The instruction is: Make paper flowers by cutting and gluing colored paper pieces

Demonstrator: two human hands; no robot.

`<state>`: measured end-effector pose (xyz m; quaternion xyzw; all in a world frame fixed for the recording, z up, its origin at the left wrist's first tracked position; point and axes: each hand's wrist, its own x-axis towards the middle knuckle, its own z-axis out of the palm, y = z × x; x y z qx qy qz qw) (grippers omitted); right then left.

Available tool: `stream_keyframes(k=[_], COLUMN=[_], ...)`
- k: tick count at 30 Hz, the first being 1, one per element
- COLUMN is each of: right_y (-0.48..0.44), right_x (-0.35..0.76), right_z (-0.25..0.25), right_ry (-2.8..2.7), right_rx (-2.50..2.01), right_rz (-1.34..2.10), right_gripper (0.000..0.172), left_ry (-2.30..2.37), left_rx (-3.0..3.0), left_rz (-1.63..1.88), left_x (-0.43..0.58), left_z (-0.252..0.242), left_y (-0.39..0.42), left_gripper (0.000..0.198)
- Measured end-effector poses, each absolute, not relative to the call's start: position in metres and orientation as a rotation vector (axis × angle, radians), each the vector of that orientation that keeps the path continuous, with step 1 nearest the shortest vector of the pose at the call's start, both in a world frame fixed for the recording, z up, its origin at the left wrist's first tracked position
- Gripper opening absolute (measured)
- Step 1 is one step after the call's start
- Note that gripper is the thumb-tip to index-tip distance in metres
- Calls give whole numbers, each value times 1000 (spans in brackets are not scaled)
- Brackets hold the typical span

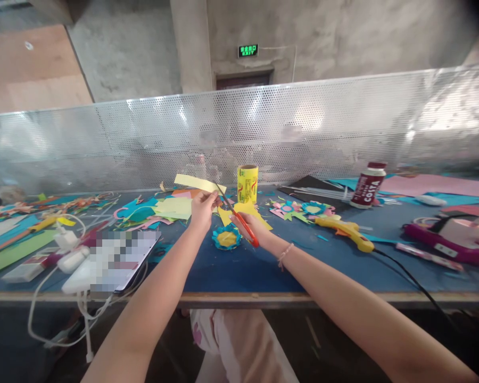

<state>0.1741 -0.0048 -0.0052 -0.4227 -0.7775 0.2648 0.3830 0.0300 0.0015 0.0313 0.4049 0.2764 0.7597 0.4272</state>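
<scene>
My left hand (pixel 203 207) pinches a pale yellow paper strip (pixel 193 182) near its right end, and the strip sticks out to the left above the table. In my right hand (pixel 249 226) is a pair of scissors (pixel 254 239) with orange-red handles. Their dark blades point up and left, at the strip's right end; whether they touch it I cannot tell. Below and between my hands lies a blue paper flower (pixel 226 237) with a yellow centre. Yellow paper scraps (pixel 259 211) lie beside my right hand, partly hidden by it.
Behind my hands stands a yellow tape roll (pixel 247 183). To the right are a yellow glue gun (pixel 345 232) with a black cord, more paper flowers (pixel 289 208) and a COSTA bottle (pixel 368 185). Paper scraps, white cables (pixel 34 314) and a blurred-out device (pixel 131 260) occupy the left.
</scene>
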Motion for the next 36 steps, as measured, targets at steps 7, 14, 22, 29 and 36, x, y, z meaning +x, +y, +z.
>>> stream_keyframes(k=[7,14,22,29,36], right_y=[-12,-15,4,5,-3], right_x=[176,184,194,199,200], right_z=[-7,6,-4,-3,6], right_ry=[-1854,-1831,-1863,-1919,-1917], right_rx=[-961,-997,-934,-936,-955], right_rz=[1274,1364,1367,1387,1390], right_gripper=[39,42,38,39,40], left_ry=[685,745,820,878,938], left_rx=[1026,1042,1159,1295,1383], left_rz=[1913,1965,1889,1815,1786], left_x=[26,13,7,4,3], left_z=[29,29,25,23,22], left_y=[5,14,19,20,21], left_gripper=[26,26,26,24,27])
